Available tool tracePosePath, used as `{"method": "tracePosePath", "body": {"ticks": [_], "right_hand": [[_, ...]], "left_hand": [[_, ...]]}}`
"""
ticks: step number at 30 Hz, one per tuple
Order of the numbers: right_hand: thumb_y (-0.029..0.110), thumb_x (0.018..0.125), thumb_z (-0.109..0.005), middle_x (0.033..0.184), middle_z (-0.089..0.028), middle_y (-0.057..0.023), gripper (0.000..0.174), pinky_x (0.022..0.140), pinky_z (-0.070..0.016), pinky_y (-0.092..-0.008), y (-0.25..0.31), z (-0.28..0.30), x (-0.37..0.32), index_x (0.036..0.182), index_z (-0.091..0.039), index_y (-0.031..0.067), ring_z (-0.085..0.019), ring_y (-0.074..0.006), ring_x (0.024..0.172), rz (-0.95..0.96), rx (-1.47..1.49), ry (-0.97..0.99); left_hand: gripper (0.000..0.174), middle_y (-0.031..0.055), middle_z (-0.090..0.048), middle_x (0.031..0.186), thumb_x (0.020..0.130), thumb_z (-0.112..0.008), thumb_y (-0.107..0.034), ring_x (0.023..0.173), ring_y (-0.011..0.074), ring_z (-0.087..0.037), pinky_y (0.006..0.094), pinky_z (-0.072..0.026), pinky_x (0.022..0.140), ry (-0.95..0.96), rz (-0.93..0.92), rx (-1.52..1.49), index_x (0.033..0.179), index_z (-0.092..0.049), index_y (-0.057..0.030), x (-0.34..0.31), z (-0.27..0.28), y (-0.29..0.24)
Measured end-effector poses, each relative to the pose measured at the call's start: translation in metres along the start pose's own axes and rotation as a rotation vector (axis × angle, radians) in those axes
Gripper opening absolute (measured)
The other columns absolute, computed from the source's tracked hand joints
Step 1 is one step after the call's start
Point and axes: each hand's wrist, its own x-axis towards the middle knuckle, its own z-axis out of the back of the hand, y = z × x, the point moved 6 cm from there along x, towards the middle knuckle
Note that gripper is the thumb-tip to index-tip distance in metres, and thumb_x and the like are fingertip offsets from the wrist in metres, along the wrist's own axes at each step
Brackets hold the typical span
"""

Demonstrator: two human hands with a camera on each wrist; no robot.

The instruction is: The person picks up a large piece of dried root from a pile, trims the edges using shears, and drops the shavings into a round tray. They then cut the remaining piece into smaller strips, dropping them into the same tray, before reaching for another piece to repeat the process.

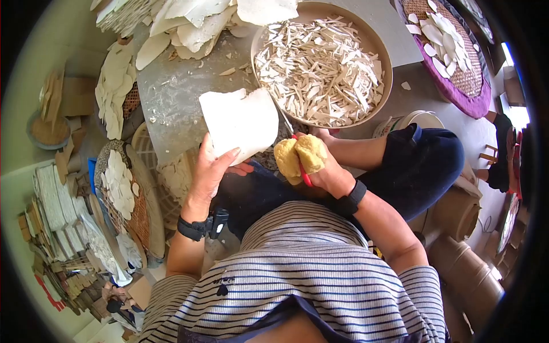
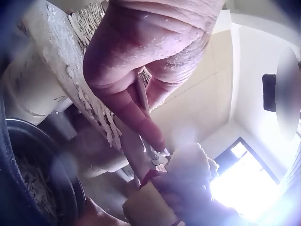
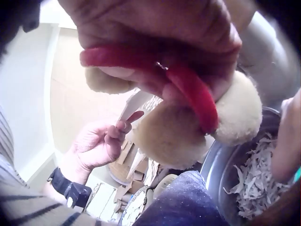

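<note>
A white, flat, stiff sheet [image 1: 240,123] is pinched between the thumb and fingers of my left hand [image 1: 209,171] in the head view. Its lower edge is in the grip, and the rest reaches over the metal table's edge. My right hand [image 1: 334,174] grips scissors with red handles [image 3: 193,96], and yellowish foam pads [image 1: 309,153] are fixed around the handles. The blades point up toward the sheet's right edge. In the left wrist view the sheet shows edge-on between the fingers, with the foam pads [image 2: 149,207] just below.
A round tray [image 1: 389,86] full of cut white strips stands ahead. Loose sheets [image 1: 194,28] are piled at the back of the grey table [image 1: 171,108]. A dark basin [image 2: 75,183] below holds scraps. Woven trays [image 1: 483,94] with white pieces stand on both sides.
</note>
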Motion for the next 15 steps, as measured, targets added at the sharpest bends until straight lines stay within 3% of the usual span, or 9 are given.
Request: {"method": "tracePosePath", "body": {"ticks": [3, 6, 9, 12, 14, 15], "right_hand": [[0.030, 0.095, -0.040, 0.100, -0.058, -0.0114, 0.026, 0.088, -0.0443, -0.0438, -0.008, -0.001, -0.002, 0.104, -0.052, 0.0084, -0.057, -0.0269, 0.097, -0.088, 0.135, -0.012], [0.024, 0.091, -0.045, 0.097, -0.059, -0.0105, 0.020, 0.086, -0.0441, -0.0367, 0.012, 0.002, 0.002, 0.099, -0.054, 0.0080, -0.056, -0.0252, 0.097, -0.203, 0.158, -0.037], [0.017, 0.090, -0.044, 0.105, -0.056, -0.0115, 0.020, 0.088, -0.0426, -0.0345, 0.039, 0.003, 0.010, 0.106, -0.052, 0.0080, -0.053, -0.0257, 0.102, -0.364, 0.257, 0.009], [0.019, 0.085, -0.051, 0.099, -0.058, -0.0122, 0.021, 0.085, -0.0429, -0.0367, 0.056, 0.004, 0.011, 0.102, -0.054, 0.0073, -0.054, -0.0288, 0.097, -0.004, -0.039, 0.105], [0.021, 0.081, -0.056, 0.095, -0.058, -0.0133, 0.021, 0.082, -0.0433, -0.0371, 0.077, 0.008, 0.006, 0.096, -0.056, 0.0071, -0.054, -0.0303, 0.094, 0.244, -0.622, 0.181], [0.022, 0.075, -0.062, 0.088, -0.059, -0.0134, 0.022, 0.077, -0.0442, -0.0366, 0.084, 0.011, 0.004, 0.089, -0.057, 0.0065, -0.055, -0.0312, 0.088, 0.262, -0.619, 0.068]], "left_hand": [[0.043, 0.0178, -0.059, 0.098, 0.086, -0.052, -0.003, 0.068, 0.0250, -0.066, 0.0287, -0.0558, 0.054, 0.003, 0.005, -0.003, 0.123, -0.030, -0.0015, 0.000, 0.004, -0.002], [0.046, 0.0163, -0.059, 0.098, 0.085, -0.054, -0.005, 0.067, 0.0237, -0.066, 0.0278, -0.0551, 0.054, 0.014, 0.005, 0.014, 0.124, -0.031, -0.0020, 0.000, 0.007, -0.005], [0.050, 0.0150, -0.059, 0.099, 0.085, -0.055, -0.007, 0.066, 0.0221, -0.065, 0.0271, -0.0548, 0.054, 0.070, 0.024, 0.059, 0.127, -0.031, -0.0024, -0.001, 0.008, -0.009], [0.051, 0.0140, -0.059, 0.102, 0.085, -0.054, -0.004, 0.069, 0.0210, -0.066, 0.0267, -0.0550, 0.056, 0.099, 0.019, 0.105, 0.130, -0.031, -0.0019, 0.000, 0.012, -0.018], [0.054, 0.0135, -0.058, 0.104, 0.085, -0.055, -0.007, 0.072, 0.0197, -0.065, 0.0267, -0.0555, 0.057, 0.073, -0.037, 0.123, 0.132, -0.030, -0.0027, 0.007, 0.024, -0.018], [0.055, 0.0131, -0.058, 0.106, 0.084, -0.055, -0.005, 0.075, 0.0193, -0.065, 0.0267, -0.0558, 0.058, 0.008, -0.085, 0.073, 0.133, -0.030, -0.0031, 0.009, 0.030, -0.016]]}}
